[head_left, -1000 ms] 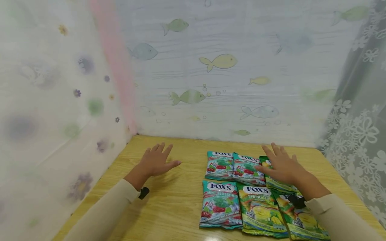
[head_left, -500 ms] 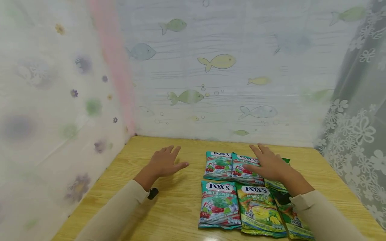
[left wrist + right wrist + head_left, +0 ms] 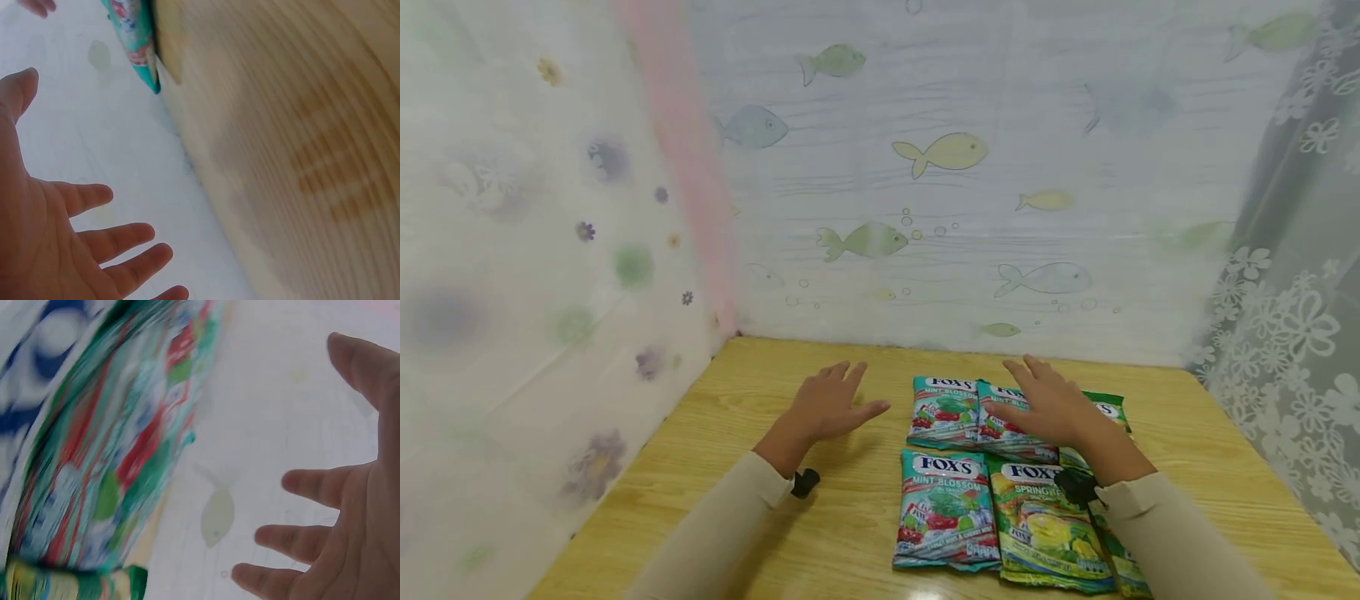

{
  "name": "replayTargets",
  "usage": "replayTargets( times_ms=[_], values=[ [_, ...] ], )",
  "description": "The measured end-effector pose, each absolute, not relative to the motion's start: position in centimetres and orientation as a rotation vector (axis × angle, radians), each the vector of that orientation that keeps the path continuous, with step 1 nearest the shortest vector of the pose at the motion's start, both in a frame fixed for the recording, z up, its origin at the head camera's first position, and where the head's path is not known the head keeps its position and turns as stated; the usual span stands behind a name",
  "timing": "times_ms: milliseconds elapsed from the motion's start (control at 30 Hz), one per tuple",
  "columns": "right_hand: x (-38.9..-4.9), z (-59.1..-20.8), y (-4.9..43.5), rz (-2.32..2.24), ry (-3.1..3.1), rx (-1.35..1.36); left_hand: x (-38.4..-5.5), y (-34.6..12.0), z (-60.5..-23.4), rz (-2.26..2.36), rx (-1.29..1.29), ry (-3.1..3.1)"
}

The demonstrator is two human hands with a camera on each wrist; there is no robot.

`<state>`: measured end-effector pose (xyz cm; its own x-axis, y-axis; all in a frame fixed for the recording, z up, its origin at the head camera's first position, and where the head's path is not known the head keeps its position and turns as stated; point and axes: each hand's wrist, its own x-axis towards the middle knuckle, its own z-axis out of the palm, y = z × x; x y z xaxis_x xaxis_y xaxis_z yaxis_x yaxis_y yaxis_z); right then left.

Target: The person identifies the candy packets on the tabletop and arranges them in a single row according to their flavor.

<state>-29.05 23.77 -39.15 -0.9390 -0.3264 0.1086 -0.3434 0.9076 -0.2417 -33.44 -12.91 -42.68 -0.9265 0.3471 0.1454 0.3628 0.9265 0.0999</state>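
Observation:
Two rows of Fox's candy bags lie on the wooden table. Three are teal Mint Blossom bags: one at the back left (image 3: 945,415), a second teal bag (image 3: 1011,433) beside it, and a front-left teal bag (image 3: 946,517). A green-yellow Spring Tea bag (image 3: 1051,537) lies in front; two more green bags are partly hidden by my right arm. My right hand (image 3: 1051,408) hovers over the back-row bags, fingers spread, holding nothing. Left of the bags, my left hand (image 3: 829,406) hangs above bare wood, fingers spread and thumb pointing toward them; its palm (image 3: 44,250) holds nothing.
The yellow wooden table (image 3: 850,517) ends at a fish-patterned curtain (image 3: 880,192) behind. A flower-patterned sheet (image 3: 550,333) borders its left side, and a grey lace curtain (image 3: 1292,317) hangs on the right. A small black device (image 3: 805,483) sits at my left wrist.
Both hands have moved inward: the left to the right, the right to the left over the back-row bags. The bags stay where they lay.

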Motion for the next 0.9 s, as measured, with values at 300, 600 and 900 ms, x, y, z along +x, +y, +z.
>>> replayTargets(
  times_ms=[300, 600, 900],
  values=[
    [-29.1, -39.2, 22.7, 0.654, -2.986, 0.526, -33.4, -10.9, -43.5, -0.713, -0.547, -2.979],
    [-28.8, -39.5, 22.1, 0.904, -2.978, 0.517, -33.6, -8.9, -44.1, -1.258, -0.588, -2.898],
    [-29.1, -40.5, 20.4, 1.090, -2.948, 0.497, -33.5, -8.5, -44.6, -1.733, -0.512, -2.857]
  ],
)
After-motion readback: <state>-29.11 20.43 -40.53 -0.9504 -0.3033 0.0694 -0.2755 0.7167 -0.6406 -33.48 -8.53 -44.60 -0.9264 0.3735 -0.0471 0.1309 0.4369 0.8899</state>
